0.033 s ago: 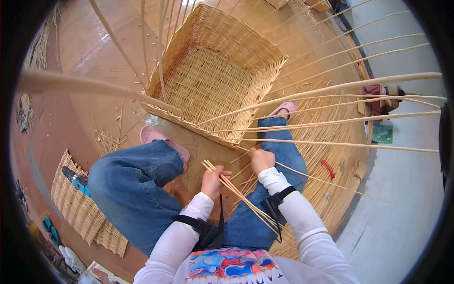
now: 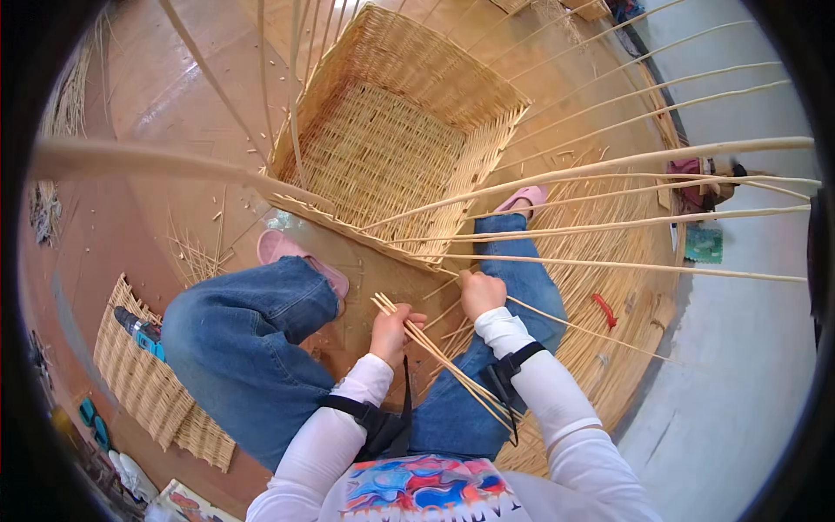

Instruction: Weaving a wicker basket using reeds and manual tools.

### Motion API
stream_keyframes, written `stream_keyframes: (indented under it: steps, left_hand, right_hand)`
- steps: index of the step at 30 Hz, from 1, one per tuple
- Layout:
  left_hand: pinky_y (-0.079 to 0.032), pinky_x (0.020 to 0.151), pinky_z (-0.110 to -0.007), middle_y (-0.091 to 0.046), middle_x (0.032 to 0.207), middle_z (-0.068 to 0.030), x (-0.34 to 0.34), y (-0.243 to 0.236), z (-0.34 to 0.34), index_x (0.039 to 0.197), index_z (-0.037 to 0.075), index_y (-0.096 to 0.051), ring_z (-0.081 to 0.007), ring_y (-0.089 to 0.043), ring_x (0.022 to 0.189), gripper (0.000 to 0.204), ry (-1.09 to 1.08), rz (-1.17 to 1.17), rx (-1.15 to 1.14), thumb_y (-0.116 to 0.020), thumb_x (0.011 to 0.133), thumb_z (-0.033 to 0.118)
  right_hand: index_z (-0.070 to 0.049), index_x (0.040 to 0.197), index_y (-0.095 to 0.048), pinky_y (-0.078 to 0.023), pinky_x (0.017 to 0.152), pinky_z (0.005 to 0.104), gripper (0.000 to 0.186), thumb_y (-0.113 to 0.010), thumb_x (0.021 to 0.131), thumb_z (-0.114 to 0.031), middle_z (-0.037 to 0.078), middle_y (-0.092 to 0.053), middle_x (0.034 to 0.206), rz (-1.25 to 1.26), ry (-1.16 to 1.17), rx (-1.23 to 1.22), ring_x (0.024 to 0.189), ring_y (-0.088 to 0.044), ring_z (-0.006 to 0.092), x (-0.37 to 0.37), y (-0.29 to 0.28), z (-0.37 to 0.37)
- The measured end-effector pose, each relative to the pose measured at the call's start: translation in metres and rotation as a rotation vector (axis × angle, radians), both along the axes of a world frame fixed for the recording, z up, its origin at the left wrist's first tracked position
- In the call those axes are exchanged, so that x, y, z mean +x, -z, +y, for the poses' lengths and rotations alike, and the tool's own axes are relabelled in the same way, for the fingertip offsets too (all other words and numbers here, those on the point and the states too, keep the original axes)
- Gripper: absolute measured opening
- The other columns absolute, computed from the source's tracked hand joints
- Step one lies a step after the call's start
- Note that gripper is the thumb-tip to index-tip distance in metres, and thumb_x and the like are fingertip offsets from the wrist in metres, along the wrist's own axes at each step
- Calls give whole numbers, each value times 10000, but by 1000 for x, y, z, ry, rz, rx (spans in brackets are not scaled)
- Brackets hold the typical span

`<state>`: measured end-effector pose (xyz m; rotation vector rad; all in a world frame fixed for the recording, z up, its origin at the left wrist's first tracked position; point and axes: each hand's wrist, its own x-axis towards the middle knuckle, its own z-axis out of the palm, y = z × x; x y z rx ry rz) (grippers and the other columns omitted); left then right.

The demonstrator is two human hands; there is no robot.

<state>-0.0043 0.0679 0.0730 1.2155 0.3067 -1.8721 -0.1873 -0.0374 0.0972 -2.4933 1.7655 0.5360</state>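
In front of my feet stands a rectangular woven wicker basket [image 2: 391, 152], its inside facing up, with long bare rods [image 2: 626, 228] fanning out from its sides. My left hand [image 2: 391, 335] is closed around a small bundle of willow rods [image 2: 452, 370], which slants down to the right toward my forearm. Close to the basket's near right corner, my right hand [image 2: 481, 294] grips a single thin rod [image 2: 591, 329]. One end of it points at that corner and the other trails off to the right. The fingertips of my right hand are partly hidden.
A thick layer of loose rods [image 2: 600, 383] covers the floor on the right, with a red tool [image 2: 604, 311] on it. At left, a cordless drill [image 2: 139, 331] rests on a woven panel [image 2: 148, 383]. Cut scraps [image 2: 204, 257] lie near my pink shoe [image 2: 300, 261]. Upright rods [image 2: 213, 70] cross the upper left.
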Motion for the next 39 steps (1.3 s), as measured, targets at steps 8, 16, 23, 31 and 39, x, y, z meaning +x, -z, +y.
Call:
stream_keyframes:
  steps: [8,16,23,31,39]
  left_hand:
    - [-539,571,-292,-681,884,-162,0,-2,-2,1099,30,-514,-172,-652,716,187,1,4,-38,-467,965,152]
    - [-530,565,-281,-685,830,-150,-5,-2,-4,1063,29,-517,-172,-654,694,165,-19,3,-48,-483,966,158]
    - [-533,578,-288,-680,841,-147,-8,-4,-5,1046,31,-520,-177,-647,683,161,0,10,-34,-482,972,169]
    - [-527,598,-290,-678,839,-138,-10,-4,-7,1048,47,-521,-175,-642,691,170,36,-5,-52,-477,991,201]
    - [-534,631,-311,-678,850,-150,-14,-6,-11,1061,20,-528,-187,-644,717,207,43,2,-1,-473,996,208]
  right_hand:
    - [-125,772,-658,-507,613,409,94,-568,792,-144,82,-649,691,11,-115,-111,670,-663,264,2,-2,-4]
    - [-123,785,-650,-497,625,407,110,-552,821,-155,69,-652,764,47,-166,-27,739,-662,247,19,9,-3]
    - [-76,793,-657,-551,682,444,112,-554,800,-119,151,-683,821,-13,35,94,804,-682,327,25,18,-9]
    - [-61,832,-653,-531,666,493,113,-572,816,-137,192,-676,812,-80,242,114,751,-669,379,24,29,-13]
    - [-23,898,-685,-548,721,473,179,-562,815,-124,227,-686,899,1,193,223,841,-681,385,41,34,-33]
